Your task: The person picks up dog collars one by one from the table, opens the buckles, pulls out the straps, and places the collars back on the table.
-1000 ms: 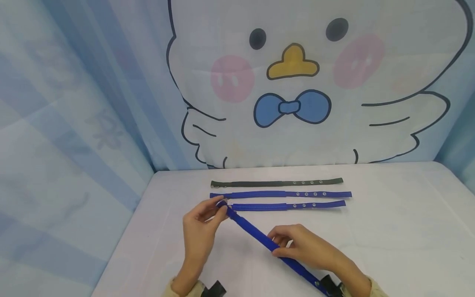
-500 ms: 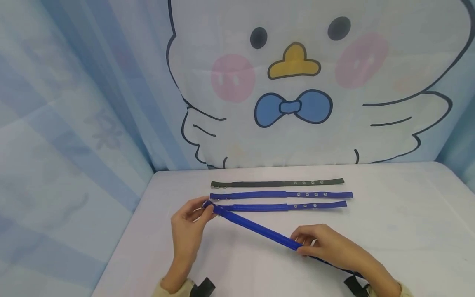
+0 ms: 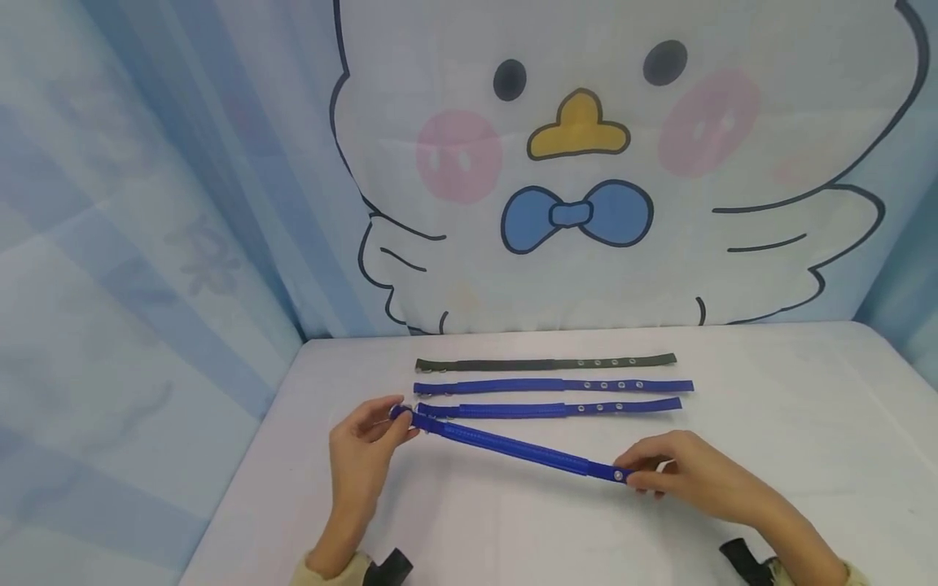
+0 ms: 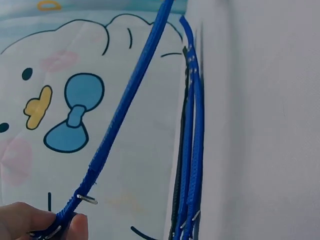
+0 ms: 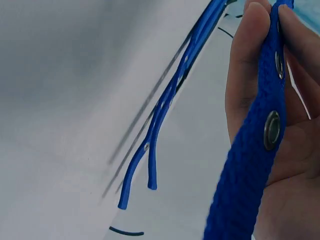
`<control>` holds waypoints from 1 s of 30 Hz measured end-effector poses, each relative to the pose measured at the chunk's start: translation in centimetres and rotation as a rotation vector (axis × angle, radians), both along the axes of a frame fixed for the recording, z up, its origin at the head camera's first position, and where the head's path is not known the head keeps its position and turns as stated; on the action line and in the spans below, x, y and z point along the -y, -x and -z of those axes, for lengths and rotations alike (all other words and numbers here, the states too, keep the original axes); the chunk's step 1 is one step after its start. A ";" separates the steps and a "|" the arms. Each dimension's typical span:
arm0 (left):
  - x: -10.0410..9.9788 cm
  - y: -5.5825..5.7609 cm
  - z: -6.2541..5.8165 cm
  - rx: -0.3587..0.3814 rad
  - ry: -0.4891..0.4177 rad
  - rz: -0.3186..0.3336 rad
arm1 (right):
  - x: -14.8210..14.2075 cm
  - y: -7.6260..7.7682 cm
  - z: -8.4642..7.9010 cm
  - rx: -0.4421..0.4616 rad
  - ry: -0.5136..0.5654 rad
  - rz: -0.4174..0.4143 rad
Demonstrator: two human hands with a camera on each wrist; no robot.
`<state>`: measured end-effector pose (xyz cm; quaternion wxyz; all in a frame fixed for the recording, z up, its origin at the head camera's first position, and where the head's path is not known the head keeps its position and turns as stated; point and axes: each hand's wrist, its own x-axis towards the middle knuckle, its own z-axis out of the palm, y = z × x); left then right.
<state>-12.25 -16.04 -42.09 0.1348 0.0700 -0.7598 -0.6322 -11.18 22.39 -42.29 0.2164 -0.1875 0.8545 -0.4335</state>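
Observation:
A blue collar (image 3: 513,448) with metal eyelets is stretched between my two hands, sloping down to the right over the white table. My left hand (image 3: 362,448) pinches its buckle end between thumb and fingers. In the left wrist view a metal ring (image 4: 87,199) sticks out from the strap just past the fingertips. My right hand (image 3: 696,472) pinches the eyelet end; the right wrist view shows two eyelets, one large eyelet (image 5: 272,130) up close, and the strap's tail running down past the palm.
Behind the held collar, three more collars lie roughly parallel on the table (image 3: 791,423): a dark green collar (image 3: 506,365) farthest back, then a blue collar (image 3: 506,386) and another blue collar (image 3: 506,411). A cartoon-printed curtain (image 3: 572,285) rises behind the table.
My right hand has slid along the collar toward its eyelet end, moving right. My left hand has shifted left with the buckle end, and the collar now lies flatter across the view.

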 end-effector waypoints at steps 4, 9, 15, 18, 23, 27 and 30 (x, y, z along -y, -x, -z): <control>0.2 0.3 0.6 0.060 -0.019 0.021 | -1.5 0.3 -0.4 -0.029 -0.013 -0.011; 0.5 0.6 1.3 0.122 -0.025 0.024 | -2.8 0.7 -0.2 -0.030 -0.063 0.020; 0.9 0.8 1.6 0.154 -0.031 0.025 | -3.8 1.0 0.1 -0.015 -0.114 0.065; 1.0 0.9 1.7 0.172 -0.033 0.017 | -4.2 1.2 0.4 -0.021 -0.125 0.074; 1.1 1.1 2.1 0.196 -0.014 0.015 | -5.2 1.4 0.9 -0.023 -0.115 0.069; 1.4 1.3 2.4 0.206 -0.021 0.017 | -6.2 1.6 1.3 -0.016 -0.106 0.095; 1.8 1.5 2.7 0.209 -0.029 0.010 | -6.9 1.8 1.5 -0.012 -0.120 0.144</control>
